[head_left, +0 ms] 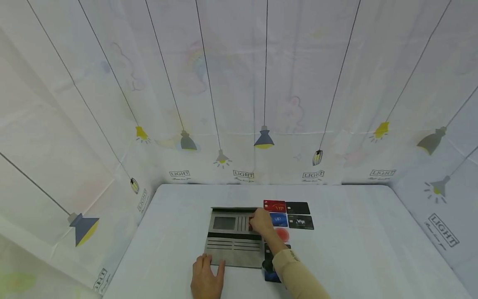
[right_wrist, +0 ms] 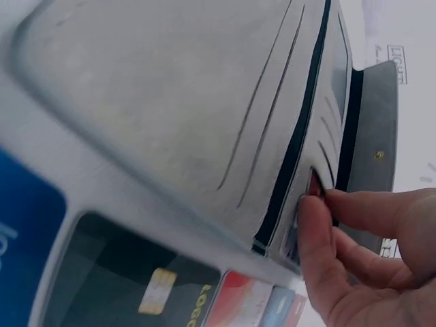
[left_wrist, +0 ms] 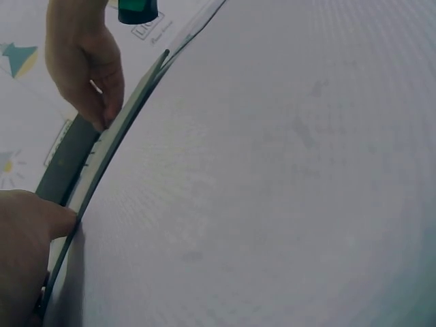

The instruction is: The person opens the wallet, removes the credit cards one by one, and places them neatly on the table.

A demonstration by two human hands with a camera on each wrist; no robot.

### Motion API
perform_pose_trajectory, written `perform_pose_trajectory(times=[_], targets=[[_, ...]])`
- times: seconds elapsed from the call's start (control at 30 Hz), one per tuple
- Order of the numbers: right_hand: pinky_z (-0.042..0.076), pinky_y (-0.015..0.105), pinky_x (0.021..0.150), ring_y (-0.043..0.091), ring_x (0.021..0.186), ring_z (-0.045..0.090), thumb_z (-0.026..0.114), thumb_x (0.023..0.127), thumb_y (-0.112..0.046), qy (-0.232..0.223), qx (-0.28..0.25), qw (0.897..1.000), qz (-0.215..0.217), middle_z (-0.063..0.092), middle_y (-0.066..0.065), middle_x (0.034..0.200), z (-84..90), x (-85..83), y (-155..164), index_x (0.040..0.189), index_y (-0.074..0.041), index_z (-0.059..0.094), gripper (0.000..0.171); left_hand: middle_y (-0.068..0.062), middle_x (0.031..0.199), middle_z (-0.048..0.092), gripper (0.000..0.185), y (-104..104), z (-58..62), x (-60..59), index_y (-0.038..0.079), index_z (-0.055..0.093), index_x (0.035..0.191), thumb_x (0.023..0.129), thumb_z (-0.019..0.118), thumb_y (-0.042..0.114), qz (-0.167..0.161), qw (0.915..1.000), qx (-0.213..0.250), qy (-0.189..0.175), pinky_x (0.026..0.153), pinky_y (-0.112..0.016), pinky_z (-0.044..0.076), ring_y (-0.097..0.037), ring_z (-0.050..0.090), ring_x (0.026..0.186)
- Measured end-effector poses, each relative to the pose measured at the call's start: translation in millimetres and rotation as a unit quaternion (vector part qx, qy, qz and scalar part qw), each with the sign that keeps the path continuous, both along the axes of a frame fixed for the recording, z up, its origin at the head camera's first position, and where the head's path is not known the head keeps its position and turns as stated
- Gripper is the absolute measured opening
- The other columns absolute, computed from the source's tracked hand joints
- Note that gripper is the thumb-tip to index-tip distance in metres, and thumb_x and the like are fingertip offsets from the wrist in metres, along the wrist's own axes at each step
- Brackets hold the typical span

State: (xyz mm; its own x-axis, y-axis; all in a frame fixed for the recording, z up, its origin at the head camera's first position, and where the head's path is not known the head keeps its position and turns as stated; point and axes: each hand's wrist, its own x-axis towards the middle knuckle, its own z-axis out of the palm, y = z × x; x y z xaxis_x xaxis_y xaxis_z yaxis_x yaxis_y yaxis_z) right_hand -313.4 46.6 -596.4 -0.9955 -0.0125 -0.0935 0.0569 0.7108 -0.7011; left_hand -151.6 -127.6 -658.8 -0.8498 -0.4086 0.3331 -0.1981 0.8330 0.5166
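From the head view, I am watching an open grey wallet [head_left: 234, 236] lying flat on the white table [head_left: 358, 249]. The left hand [head_left: 206, 279] is resting on its near left edge, fingers straight and pressing it down. The right hand [head_left: 261, 222] is pinching a red card [head_left: 251, 224] at the far right slots. More cards are lying to the right: a red VIP card [head_left: 274, 206], a blue card [head_left: 279, 219] and two black ones [head_left: 298, 214].

The left wrist view is showing the wallet edge-on [left_wrist: 102, 160], a fingertip [left_wrist: 61, 219] holding it.

In the right wrist view, the thumb and fingers [right_wrist: 320, 238] are gripping the red card [right_wrist: 315, 184] partway in a slot. I judge the card is being slotted; next it needs a straight push home.
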Motion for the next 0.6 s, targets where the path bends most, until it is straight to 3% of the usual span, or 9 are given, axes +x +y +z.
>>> perform_pose_trajectory(times=[0.27,0.6], targets=[[0.049,0.033,0.053,0.021,0.063,0.055,0.066,0.086,0.002,0.023,0.054,0.998,0.001,0.063,0.014,0.075,-1.9,-1.9,-5.6,0.091,0.008,0.065,0.008,-0.011,0.113,0.065,0.048,0.2,-2.2,-1.2,0.003,0.071,0.108,0.08,0.083,0.04,-0.001,1.0,-0.004,-0.007,0.081,-0.045,0.06,-0.03,0.062,0.109],[0.05,0.033,0.049,0.021,0.057,0.055,0.063,0.089,0.003,0.039,0.046,0.998,0.008,0.062,0.015,0.07,6.2,5.9,-7.9,0.087,0.009,0.064,0.006,-0.012,0.114,0.064,0.048,-2.2,-4.4,-0.7,0.002,0.07,0.109,0.081,0.081,0.039,-0.006,0.9999,0.0,-0.009,0.083,-0.047,0.059,-0.031,0.061,0.111]])
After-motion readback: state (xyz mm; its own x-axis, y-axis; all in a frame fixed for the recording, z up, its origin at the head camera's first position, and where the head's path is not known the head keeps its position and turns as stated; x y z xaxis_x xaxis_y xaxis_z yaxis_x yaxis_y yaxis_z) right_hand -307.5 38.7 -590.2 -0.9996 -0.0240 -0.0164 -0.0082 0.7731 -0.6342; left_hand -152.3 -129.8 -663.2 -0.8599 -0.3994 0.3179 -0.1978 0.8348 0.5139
